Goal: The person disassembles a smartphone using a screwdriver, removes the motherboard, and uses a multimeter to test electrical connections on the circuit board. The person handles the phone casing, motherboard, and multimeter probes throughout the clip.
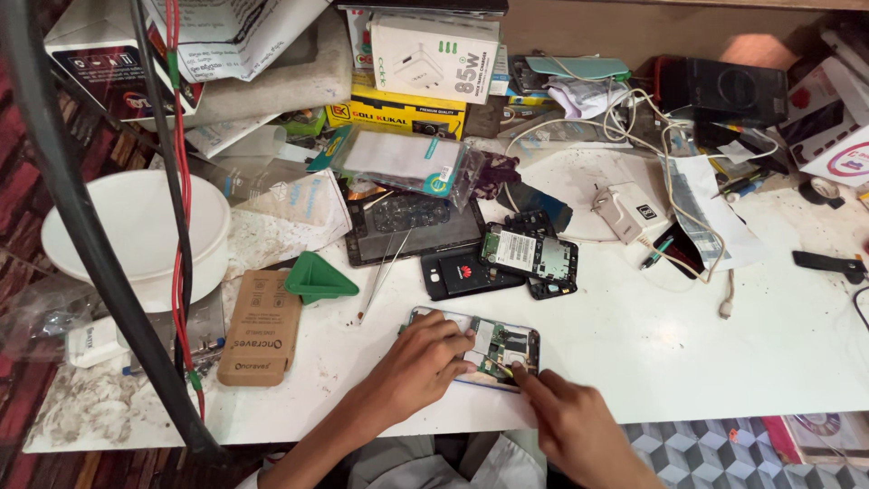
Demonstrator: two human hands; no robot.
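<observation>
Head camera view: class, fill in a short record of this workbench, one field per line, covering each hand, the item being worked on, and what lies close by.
Left hand: left hand rests flat on the opened phone, pinning its left part.
Right hand: right hand touches the phone's exposed circuit board with its fingertips; any tool is too small to tell.
Work surface: stained white table.
Just behind: tweezers, green plastic wedge, a second dismantled phone.
Left side: white bowl, brown cardboard box.
</observation>
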